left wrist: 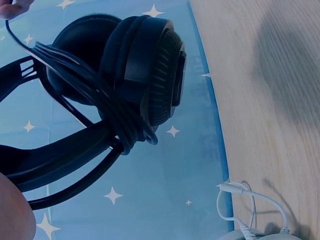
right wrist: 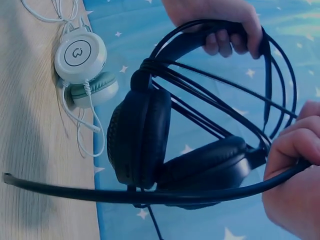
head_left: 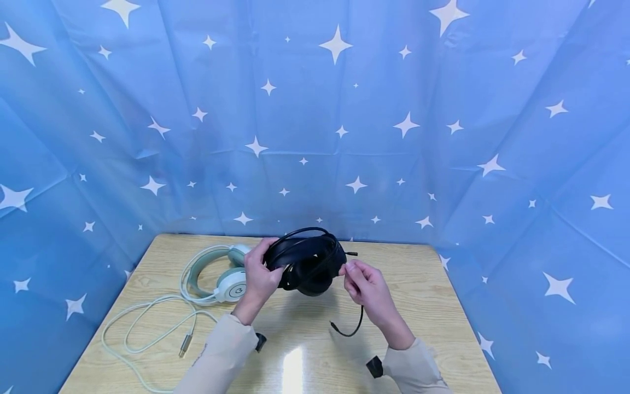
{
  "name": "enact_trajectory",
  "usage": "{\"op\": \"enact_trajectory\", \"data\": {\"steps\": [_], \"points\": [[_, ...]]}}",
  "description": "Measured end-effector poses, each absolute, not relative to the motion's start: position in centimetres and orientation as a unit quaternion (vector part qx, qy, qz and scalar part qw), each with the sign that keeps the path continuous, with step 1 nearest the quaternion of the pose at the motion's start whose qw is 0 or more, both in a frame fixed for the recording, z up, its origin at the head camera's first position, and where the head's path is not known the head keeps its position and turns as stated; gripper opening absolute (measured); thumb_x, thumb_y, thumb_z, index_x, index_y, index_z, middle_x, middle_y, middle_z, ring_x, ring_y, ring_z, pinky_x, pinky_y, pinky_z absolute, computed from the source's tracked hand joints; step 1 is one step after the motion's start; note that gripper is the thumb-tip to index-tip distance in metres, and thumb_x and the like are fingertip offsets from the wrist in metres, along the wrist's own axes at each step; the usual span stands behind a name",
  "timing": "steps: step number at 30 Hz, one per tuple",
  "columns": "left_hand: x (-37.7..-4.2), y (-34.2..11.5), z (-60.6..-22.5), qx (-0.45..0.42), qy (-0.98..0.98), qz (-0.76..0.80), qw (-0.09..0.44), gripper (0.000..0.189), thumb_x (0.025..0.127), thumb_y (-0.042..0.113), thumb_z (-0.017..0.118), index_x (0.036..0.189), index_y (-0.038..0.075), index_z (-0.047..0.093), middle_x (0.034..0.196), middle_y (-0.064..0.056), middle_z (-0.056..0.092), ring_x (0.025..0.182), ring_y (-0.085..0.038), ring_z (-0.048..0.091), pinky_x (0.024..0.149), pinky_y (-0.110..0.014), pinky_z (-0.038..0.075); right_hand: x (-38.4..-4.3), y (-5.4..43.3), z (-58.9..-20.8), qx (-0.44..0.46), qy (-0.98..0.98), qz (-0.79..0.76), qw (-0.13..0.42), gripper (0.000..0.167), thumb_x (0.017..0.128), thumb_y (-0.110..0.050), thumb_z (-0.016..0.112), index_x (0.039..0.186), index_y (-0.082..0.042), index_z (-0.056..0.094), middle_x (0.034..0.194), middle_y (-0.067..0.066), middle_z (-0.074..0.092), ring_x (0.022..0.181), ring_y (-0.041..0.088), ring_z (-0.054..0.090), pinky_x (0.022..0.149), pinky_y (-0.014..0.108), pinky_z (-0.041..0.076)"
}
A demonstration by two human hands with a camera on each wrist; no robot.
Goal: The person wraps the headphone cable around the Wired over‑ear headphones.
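Note:
A black over-ear headset [head_left: 315, 280] is held up over the table's far part, its two ear cups hanging below the headband. My left hand [head_left: 261, 275] grips the headband, with fingers curled round it in the right wrist view. Several turns of thin black cable [left wrist: 82, 80] wrap across the headset near one ear cup. On the right side my right hand [head_left: 366, 287] pinches the black cable between thumb and fingers. A free length of black cable [right wrist: 150, 196] hangs from that hand, its tip bent leftward in the head view.
A white and pale green headset [head_left: 231, 287] lies on the wooden table [head_left: 403, 339] left of my left hand. Its white cable loops toward the front left and ends in a metallic plug [head_left: 185, 346]. A blue star-patterned curtain [head_left: 315, 109] stands behind and at both sides.

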State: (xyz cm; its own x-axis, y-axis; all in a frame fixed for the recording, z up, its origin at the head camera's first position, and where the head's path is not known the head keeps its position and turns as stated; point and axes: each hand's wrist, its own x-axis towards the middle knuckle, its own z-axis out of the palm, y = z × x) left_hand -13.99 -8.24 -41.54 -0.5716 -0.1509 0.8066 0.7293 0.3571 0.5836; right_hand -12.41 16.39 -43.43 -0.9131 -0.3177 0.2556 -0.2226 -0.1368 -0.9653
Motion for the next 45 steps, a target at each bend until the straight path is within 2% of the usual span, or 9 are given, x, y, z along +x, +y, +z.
{"op": "enact_trajectory", "data": {"steps": [4, 11, 16, 21, 24, 30, 35, 40, 45], "points": [[-13.9, -8.5, -41.4, -0.214, -0.717, -0.534, 0.395, 0.034, 0.062, -0.009, 0.065, 0.095, -0.012, 0.069, 0.086, -0.024, 0.071, 0.071, -0.036, 0.066, 0.074, -0.017, 0.048, -12.5, 16.7, -43.3, -0.198, 0.653, -0.73, 0.027, 0.027, 0.112, -0.024, 0.046, 0.1, -0.007, 0.064, 0.063, -0.005, 0.043, 0.047, 0.011, 0.027, 0.042, 0.031, 0.014], [-14.1, -9.3, -41.4, -0.241, -0.716, -0.558, 0.343, 0.036, 0.062, -0.013, 0.066, 0.099, -0.013, 0.068, 0.091, -0.026, 0.071, 0.08, -0.024, 0.068, 0.082, -0.012, 0.047, -12.8, 17.3, -43.0, -0.21, 0.636, -0.743, 0.022, 0.034, 0.112, -0.018, 0.045, 0.106, 0.013, 0.059, 0.068, -0.004, 0.049, 0.047, 0.018, 0.022, 0.044, 0.035, 0.013], [-14.1, -9.7, -41.1, -0.257, -0.712, -0.579, 0.304, 0.036, 0.065, -0.017, 0.067, 0.101, -0.013, 0.068, 0.094, -0.028, 0.072, 0.087, -0.011, 0.066, 0.085, -0.012, 0.047, -12.9, 17.6, -43.0, -0.182, 0.653, -0.734, 0.02, 0.037, 0.111, -0.019, 0.049, 0.104, 0.016, 0.058, 0.071, -0.001, 0.055, 0.047, 0.011, 0.026, 0.044, 0.032, 0.015], [-14.5, -10.0, -41.7, -0.268, -0.712, -0.587, 0.276, 0.038, 0.067, -0.021, 0.067, 0.103, -0.014, 0.068, 0.097, -0.028, 0.072, 0.091, -0.007, 0.066, 0.086, -0.013, 0.048, -12.7, 17.8, -42.8, -0.152, 0.682, -0.715, 0.016, 0.042, 0.109, -0.021, 0.053, 0.106, 0.021, 0.055, 0.071, -0.001, 0.059, 0.047, 0.006, 0.03, 0.043, 0.03, 0.017], [-15.3, -10.3, -43.0, -0.264, -0.714, -0.59, 0.269, 0.038, 0.067, -0.021, 0.067, 0.104, -0.014, 0.067, 0.098, -0.029, 0.071, 0.091, -0.007, 0.065, 0.086, -0.013, 0.048, -12.7, 17.8, -42.7, -0.141, 0.689, -0.711, 0.015, 0.04, 0.109, -0.021, 0.054, 0.105, 0.018, 0.058, 0.071, 0.0, 0.059, 0.046, 0.006, 0.029, 0.043, 0.03, 0.017], [-16.1, -10.6, -44.3, -0.254, -0.708, -0.607, 0.256, 0.04, 0.069, -0.019, 0.069, 0.107, -0.009, 0.069, 0.1, -0.023, 0.073, 0.09, -0.009, 0.065, 0.086, -0.015, 0.049, -13.0, 18.0, -42.7, -0.134, 0.696, -0.705, 0.012, 0.026, 0.108, -0.024, 0.056, 0.098, -0.003, 0.067, 0.071, 0.001, 0.059, 0.048, 0.007, 0.031, 0.045, 0.027, 0.021], [-16.1, -10.9, -44.2, -0.273, -0.699, -0.616, 0.241, 0.039, 0.073, -0.015, 0.07, 0.11, -0.005, 0.07, 0.1, -0.021, 0.073, 0.089, -0.012, 0.066, 0.085, -0.019, 0.05, -13.3, 18.3, -42.7, -0.139, 0.71, -0.69, 0.007, 0.024, 0.108, -0.022, 0.057, 0.099, -0.002, 0.068, 0.071, 0.002, 0.058, 0.049, 0.007, 0.033, 0.046, 0.025, 0.025], [-16.2, -11.6, -43.9, -0.289, -0.69, -0.631, 0.203, 0.042, 0.072, -0.017, 0.064, 0.112, -0.006, 0.069, 0.101, -0.016, 0.072, 0.09, -0.01, 0.065, 0.084, -0.02, 0.05, -13.6, 19.2, -42.2, -0.15, 0.792, -0.591, -0.038, 0.02, 0.105, -0.021, 0.062, 0.1, -0.005, 0.073, 0.069, 0.002, 0.055, 0.056, 0.013, 0.044, 0.054, 0.025, 0.038], [-16.3, -12.4, -43.8, -0.293, -0.69, -0.646, 0.141, 0.046, 0.074, -0.015, 0.064, 0.119, -0.007, 0.067, 0.108, -0.004, 0.071, 0.097, -0.011, 0.064, 0.09, -0.021, 0.048, -14.0, 20.2, -41.5, -0.162, 0.847, -0.501, -0.079, 0.01, 0.097, -0.026, 0.075, 0.094, -0.016, 0.076, 0.077, -0.003, 0.066, 0.064, 0.013, 0.054, 0.058, 0.026, 0.045]]}}
